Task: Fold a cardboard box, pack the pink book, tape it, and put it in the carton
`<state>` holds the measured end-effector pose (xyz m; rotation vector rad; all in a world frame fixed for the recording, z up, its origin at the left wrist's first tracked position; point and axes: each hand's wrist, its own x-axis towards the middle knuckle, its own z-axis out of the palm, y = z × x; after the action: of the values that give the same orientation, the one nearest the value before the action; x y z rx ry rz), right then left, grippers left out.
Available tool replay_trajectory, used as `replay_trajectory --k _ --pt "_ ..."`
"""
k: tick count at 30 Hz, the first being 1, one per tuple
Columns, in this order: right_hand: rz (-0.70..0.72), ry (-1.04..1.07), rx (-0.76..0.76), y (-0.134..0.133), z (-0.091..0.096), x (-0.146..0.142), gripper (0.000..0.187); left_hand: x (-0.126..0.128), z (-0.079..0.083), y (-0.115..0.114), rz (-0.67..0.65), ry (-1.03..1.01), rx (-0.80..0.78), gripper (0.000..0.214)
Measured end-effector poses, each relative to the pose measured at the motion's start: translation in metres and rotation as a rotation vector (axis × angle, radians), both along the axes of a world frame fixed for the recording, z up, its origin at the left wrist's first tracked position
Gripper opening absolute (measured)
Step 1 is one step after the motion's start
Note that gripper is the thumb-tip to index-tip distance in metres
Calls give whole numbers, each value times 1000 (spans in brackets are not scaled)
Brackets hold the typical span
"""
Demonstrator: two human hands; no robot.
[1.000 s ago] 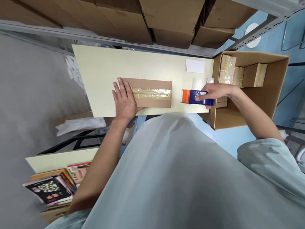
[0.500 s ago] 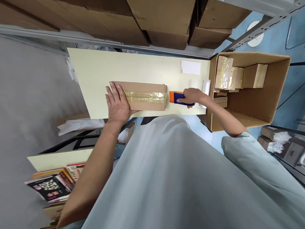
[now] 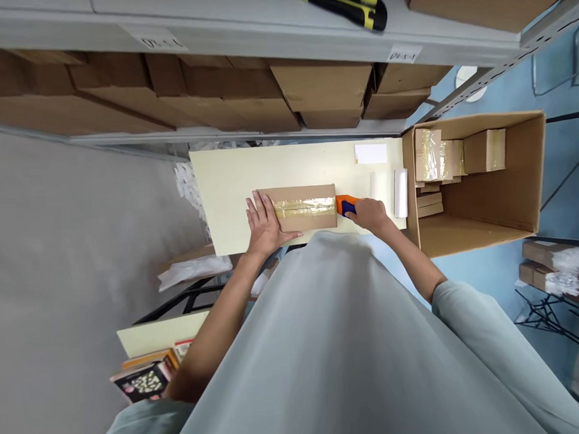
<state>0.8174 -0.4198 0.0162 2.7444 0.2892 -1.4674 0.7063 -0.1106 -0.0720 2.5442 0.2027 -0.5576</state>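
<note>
A long brown cardboard box lies on the cream table board, with a strip of shiny clear tape along its top. My left hand rests on the box's left end, fingers outstretched over the top and thumb along the near side. At the right end, my right hand is closed around an orange and dark-blue tape dispenser. The dispenser's orange front is up against the end of the box. My fingers hide most of its body.
A large open carton holding several smaller taped boxes stands at the table's right end. A white roll and a white card lie nearby. Above are a shelf of cartons and a black-yellow cutter. Books sit lower left.
The dispenser has moved left against the box's right end, closing the gap. My left hand stays on the left end. The camera view has shifted, showing more of the shelf above.
</note>
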Motion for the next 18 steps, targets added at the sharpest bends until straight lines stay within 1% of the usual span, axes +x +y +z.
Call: replay_trajectory --k 3,6,9,11,13,14,16,17,18 --pt "-43 -70 -76 14 -6 -13 41 2 -2 4 -39 -2 -36 165" --pt "-109 -39 -194 25 -7 -25 35 -1 -2 7 -48 -11 -79 162" --pt "-188 -81 -226 26 5 -36 35 -6 1 12 1 -40 -143 148" --pt "-236 -192 -224 24 21 -38 37 -5 7 12 22 -105 -198 127" --pt "-263 -279 -204 25 43 -30 42 4 21 5 -29 -239 -267 108" --pt "-275 -314 -178 29 56 -22 45 13 32 0 -77 -326 -305 101" --pt "-275 -404 -71 46 87 2 52 38 61 -12 -177 -516 -388 92" --pt "-261 -462 -3 60 104 18 55 53 78 -18 -211 -614 -431 88" --pt "-237 -530 68 76 121 35 56 71 97 -22 -219 -708 -466 82"
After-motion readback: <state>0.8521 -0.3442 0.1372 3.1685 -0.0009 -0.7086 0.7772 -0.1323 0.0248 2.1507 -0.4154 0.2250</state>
